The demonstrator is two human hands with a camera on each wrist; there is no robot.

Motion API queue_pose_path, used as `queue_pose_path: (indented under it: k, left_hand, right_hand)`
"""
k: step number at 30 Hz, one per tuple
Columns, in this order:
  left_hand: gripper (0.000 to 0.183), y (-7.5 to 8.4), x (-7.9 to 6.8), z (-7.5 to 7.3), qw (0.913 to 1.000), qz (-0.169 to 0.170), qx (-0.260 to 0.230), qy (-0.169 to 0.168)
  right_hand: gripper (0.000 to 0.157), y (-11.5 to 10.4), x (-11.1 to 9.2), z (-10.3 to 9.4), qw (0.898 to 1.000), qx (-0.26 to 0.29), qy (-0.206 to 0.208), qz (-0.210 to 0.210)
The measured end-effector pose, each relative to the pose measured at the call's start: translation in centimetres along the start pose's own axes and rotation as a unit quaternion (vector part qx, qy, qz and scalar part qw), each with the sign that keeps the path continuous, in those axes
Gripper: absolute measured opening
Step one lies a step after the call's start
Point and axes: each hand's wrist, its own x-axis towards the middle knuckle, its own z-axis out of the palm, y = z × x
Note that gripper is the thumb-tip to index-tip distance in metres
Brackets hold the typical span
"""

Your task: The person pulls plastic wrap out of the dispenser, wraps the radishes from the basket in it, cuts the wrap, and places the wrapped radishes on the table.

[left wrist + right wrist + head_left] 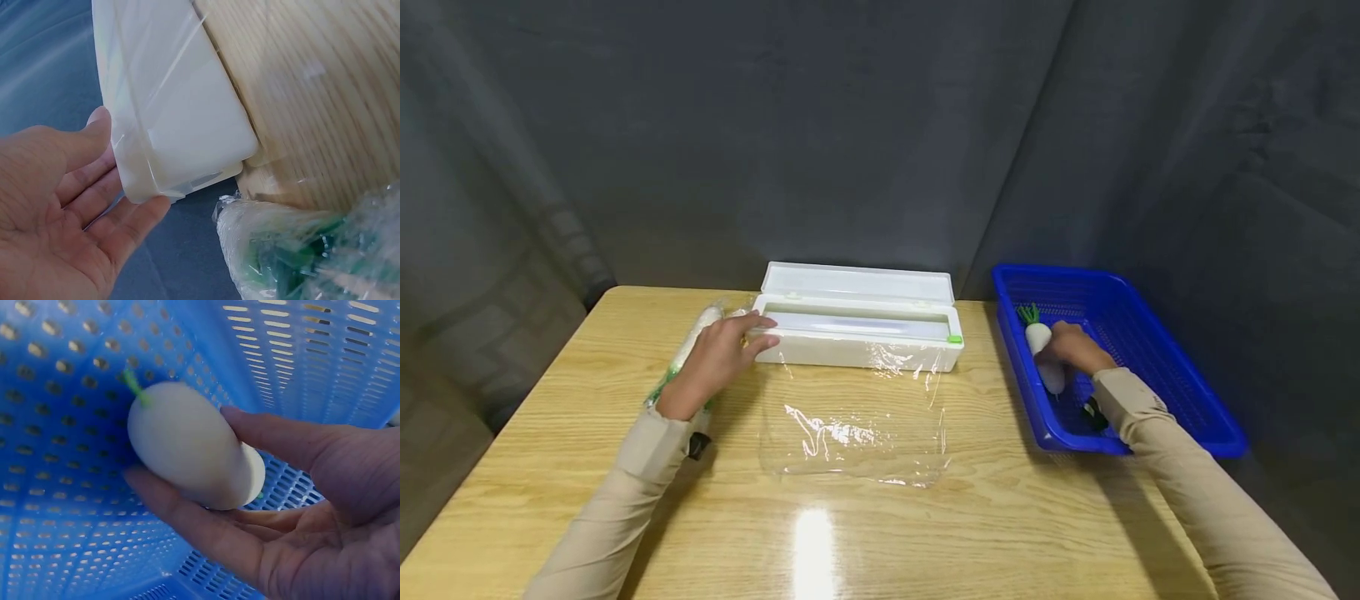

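My right hand [1071,346] reaches into the blue basket [1018,367] and grips a white radish [184,440] with a short green top, thumb on one side and fingers on the other. At the left end of a white cling film dispenser [857,353] is my left hand [718,354]. Its relaxed thumb and fingers touch the dispenser's end and upper edge. A sheet of clear cling film [850,433] runs out over the dispenser's front and lies on the table. Beside the left hand lies a film-wrapped white radish [244,250] with green leaves, partly hidden by that hand in the head view.
The dispenser's lid [857,283] stands raised at the back, and a small green slider [954,339] sits at its right end. The wooden table [992,533] carries everything. A dark curtain [850,142] hangs behind it.
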Motion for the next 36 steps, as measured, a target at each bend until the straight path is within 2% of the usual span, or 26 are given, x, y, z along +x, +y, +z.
queue_pose_path:
  k: [3, 10, 15, 19, 28, 36]
  left_hand:
    - [0.031, 0.1, 0.0, -0.2, 0.9999, -0.007, -0.001, -0.012]
    - [0.030, 0.1, -0.1, -0.6, 0.9998, -0.016, 0.003, -0.015]
    - [0.030, 0.2, -0.2, -0.7, 0.9997, -0.014, -0.003, -0.019]
    - [0.027, 0.4, -0.1, -0.7, 0.9999, 0.003, -0.002, -0.017]
    - [0.024, 0.2, 0.2, -1.0, 0.9998, 0.013, 0.013, -0.012]
    - [0.024, 0.2, -0.1, -0.9, 0.9995, 0.017, 0.024, -0.008]
  right_hand:
    - [0.032, 0.0, 0.0, 0.0, 1.000, 0.002, -0.007, 0.005]
    - [0.033, -0.6, -0.2, -0.1, 1.000, -0.026, 0.006, 0.009]
    - [0.032, -0.5, -0.8, -0.6, 1.000, -0.004, 0.002, 0.000]
    - [0.030, 0.0, -1.2, -0.9, 1.000, 0.015, 0.007, -0.004]
    - [0.040, 0.3, -1.8, -2.2, 0.997, 0.077, 0.017, 0.021]
    - [0.041, -0.1, -2.9, -3.5, 0.998, 0.057, 0.037, 0.000]
